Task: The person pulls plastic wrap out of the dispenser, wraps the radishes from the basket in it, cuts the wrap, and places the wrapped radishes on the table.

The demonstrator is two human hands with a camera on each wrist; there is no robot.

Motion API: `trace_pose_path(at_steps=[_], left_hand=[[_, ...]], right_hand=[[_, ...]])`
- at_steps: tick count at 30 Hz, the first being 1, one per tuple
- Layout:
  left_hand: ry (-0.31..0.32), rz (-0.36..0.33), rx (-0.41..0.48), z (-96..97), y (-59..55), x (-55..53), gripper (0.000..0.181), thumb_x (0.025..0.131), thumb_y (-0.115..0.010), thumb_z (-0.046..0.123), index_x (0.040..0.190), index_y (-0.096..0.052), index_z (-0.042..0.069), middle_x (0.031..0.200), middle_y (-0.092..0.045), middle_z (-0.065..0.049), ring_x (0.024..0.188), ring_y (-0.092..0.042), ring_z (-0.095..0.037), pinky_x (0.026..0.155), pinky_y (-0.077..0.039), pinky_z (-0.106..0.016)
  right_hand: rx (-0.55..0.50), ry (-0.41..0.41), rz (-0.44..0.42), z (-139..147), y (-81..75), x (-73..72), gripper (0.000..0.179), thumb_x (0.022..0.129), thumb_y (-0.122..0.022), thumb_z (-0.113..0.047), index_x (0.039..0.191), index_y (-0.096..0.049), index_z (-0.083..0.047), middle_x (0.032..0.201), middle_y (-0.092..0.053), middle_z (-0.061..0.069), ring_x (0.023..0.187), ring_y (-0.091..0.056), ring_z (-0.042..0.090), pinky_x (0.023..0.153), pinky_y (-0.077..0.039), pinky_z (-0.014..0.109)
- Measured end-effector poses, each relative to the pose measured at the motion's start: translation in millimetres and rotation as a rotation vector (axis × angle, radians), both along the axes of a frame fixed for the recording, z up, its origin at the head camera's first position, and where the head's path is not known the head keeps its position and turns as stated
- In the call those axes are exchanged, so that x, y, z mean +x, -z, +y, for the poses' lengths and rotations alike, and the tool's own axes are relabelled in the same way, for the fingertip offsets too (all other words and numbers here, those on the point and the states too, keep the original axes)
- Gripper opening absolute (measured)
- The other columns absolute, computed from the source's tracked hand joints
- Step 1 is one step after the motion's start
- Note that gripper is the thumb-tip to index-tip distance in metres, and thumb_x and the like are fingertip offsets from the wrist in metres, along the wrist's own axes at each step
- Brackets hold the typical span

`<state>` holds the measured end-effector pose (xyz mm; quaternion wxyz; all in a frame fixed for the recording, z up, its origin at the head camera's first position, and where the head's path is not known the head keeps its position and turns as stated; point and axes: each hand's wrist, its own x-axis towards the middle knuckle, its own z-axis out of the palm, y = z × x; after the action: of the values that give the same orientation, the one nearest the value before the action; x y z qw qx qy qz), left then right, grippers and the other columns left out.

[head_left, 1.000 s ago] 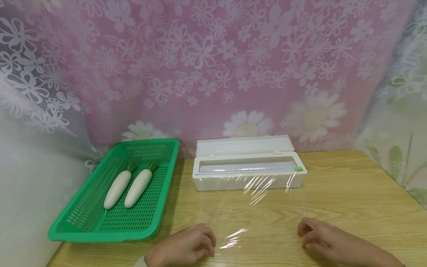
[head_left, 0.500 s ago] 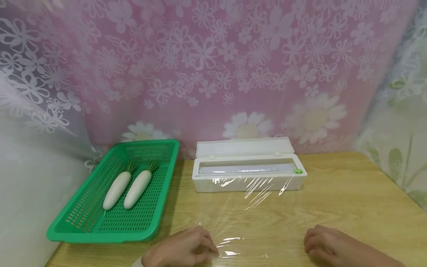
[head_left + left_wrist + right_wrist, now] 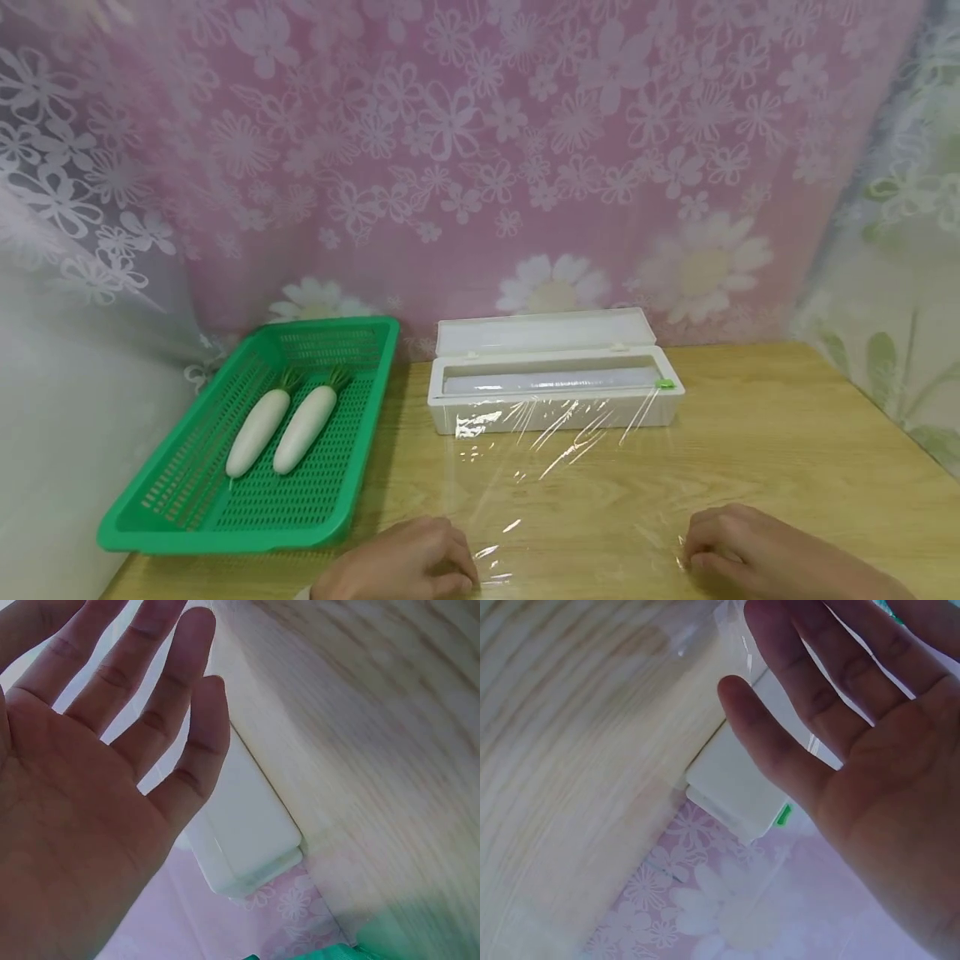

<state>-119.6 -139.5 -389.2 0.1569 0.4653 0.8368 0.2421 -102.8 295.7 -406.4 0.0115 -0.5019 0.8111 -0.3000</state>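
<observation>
Clear film (image 3: 562, 467) runs from open white box (image 3: 555, 356) twd the person, over wood tbl (image 3: 787, 450), btwn L hand (image 3: 401, 562) & R hand (image 3: 757, 552), each pinching a near corner w/ curled fingers. Green basket (image 3: 225, 542) w/ 2 white radishes (image 3: 305, 429) sits left of box.

A green plastic basket (image 3: 217, 540) with slotted walls sits at the left of a wood-grain table (image 3: 780, 425), its far end near a pink cloth (image 3: 480, 258) that hangs behind. Inside, a left white radish (image 3: 258, 433) and a right white radish (image 3: 305, 429) lie slantwise, side by side and slightly apart, their short green stems (image 3: 339, 379) toward the cloth. White blossoms (image 3: 448, 123) pattern the backdrop above large pale daisies (image 3: 553, 292). A pale sheet (image 3: 67, 358) hangs at left, a leaf-print sheet (image 3: 885, 367) at right. Low in the left wrist view, a blurred green patch (image 3: 330, 952) appears to be the basket.
</observation>
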Motion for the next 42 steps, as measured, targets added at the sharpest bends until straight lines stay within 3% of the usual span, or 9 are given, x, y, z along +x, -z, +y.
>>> trace_pose_path(at_steps=[6,16,19,22,25,28,37,40,42], left_hand=[[-0.003,0.025,0.044,0.6,-4.5,-0.4,0.011,0.098,-0.069,0.017,0.094,-0.079,0.018,0.091,-0.067,0.022,0.083,-0.056,0.011,0.073,-0.046,-0.008],[-0.094,0.123,0.054,-7.2,-30.8,-2.7,0.014,0.100,-0.066,0.016,0.096,-0.080,0.014,0.092,-0.065,0.019,0.085,-0.056,0.006,0.075,-0.048,-0.016],[-0.117,0.157,0.080,-13.0,-42.7,-1.6,0.015,0.102,-0.064,0.017,0.097,-0.078,0.014,0.092,-0.064,0.018,0.084,-0.056,0.005,0.074,-0.049,-0.017],[-0.140,0.172,0.101,-19.3,-55.6,-1.8,0.017,0.103,-0.062,0.018,0.098,-0.078,0.015,0.095,-0.065,0.018,0.086,-0.059,0.004,0.075,-0.051,-0.020],[-0.166,0.178,0.113,-26.8,-68.5,-3.6,0.017,0.103,-0.062,0.018,0.100,-0.078,0.015,0.099,-0.068,0.014,0.089,-0.061,0.001,0.077,-0.053,-0.024],[-0.202,0.180,0.117,-35.5,-79.8,-5.9,0.016,0.103,-0.061,0.016,0.103,-0.077,0.015,0.101,-0.069,0.011,0.090,-0.062,-0.001,0.077,-0.054,-0.026],[-0.283,0.206,0.141,-59.3,-99.0,-19.1,0.017,0.104,-0.060,0.017,0.105,-0.076,0.013,0.101,-0.070,0.010,0.089,-0.063,-0.007,0.074,-0.053,-0.030],[-0.316,0.212,0.144,-68.6,-103.1,-25.2,0.018,0.104,-0.060,0.018,0.107,-0.076,0.011,0.103,-0.071,0.007,0.090,-0.065,-0.009,0.076,-0.054,-0.030],[-0.348,0.206,0.133,-74.8,-105.2,-29.5,0.019,0.104,-0.060,0.019,0.107,-0.076,0.010,0.102,-0.071,0.006,0.086,-0.062,-0.009,0.073,-0.052,-0.030]], right_hand=[[0.013,0.135,0.199,0.4,-4.2,-1.2,0.032,0.084,-0.076,0.005,0.095,-0.066,-0.024,0.092,-0.057,-0.018,0.080,-0.051,-0.005,0.063,-0.040,0.011],[0.154,0.305,0.477,6.0,9.0,-1.2,0.039,0.085,-0.083,-0.024,0.120,-0.069,-0.017,0.124,-0.062,0.007,0.107,-0.062,0.023,0.078,-0.055,0.024],[0.150,0.275,0.544,6.9,14.3,-3.4,0.047,0.093,-0.076,-0.033,0.134,-0.063,-0.014,0.147,-0.051,0.003,0.130,-0.049,0.017,0.100,-0.041,0.017],[0.152,0.226,0.586,7.6,18.3,-6.2,0.068,0.096,-0.070,-0.038,0.155,-0.043,-0.017,0.165,-0.024,-0.004,0.150,-0.019,0.009,0.116,-0.010,0.015],[0.175,0.196,0.581,7.4,19.4,-6.2,0.096,0.087,-0.075,-0.038,0.163,-0.018,-0.022,0.168,0.000,-0.009,0.152,0.004,0.006,0.115,0.003,0.015],[0.208,0.209,0.560,7.0,19.5,-2.9,0.110,0.078,-0.079,-0.040,0.164,-0.013,-0.021,0.168,0.006,-0.009,0.152,0.009,0.007,0.115,0.007,0.016],[0.252,0.205,0.374,11.6,22.4,3.5,0.100,0.088,-0.074,-0.043,0.163,-0.017,-0.010,0.166,0.015,-0.011,0.148,0.018,0.001,0.108,0.009,0.008],[0.277,0.218,0.340,13.7,24.3,3.1,0.095,0.089,-0.072,-0.044,0.163,-0.021,-0.012,0.166,0.012,-0.014,0.147,0.017,-0.002,0.113,-0.015,0.015],[0.293,0.225,0.309,15.0,25.6,2.7,0.092,0.090,-0.071,-0.045,0.163,-0.023,-0.015,0.165,0.011,-0.015,0.147,0.016,-0.004,0.104,-0.036,0.021]])
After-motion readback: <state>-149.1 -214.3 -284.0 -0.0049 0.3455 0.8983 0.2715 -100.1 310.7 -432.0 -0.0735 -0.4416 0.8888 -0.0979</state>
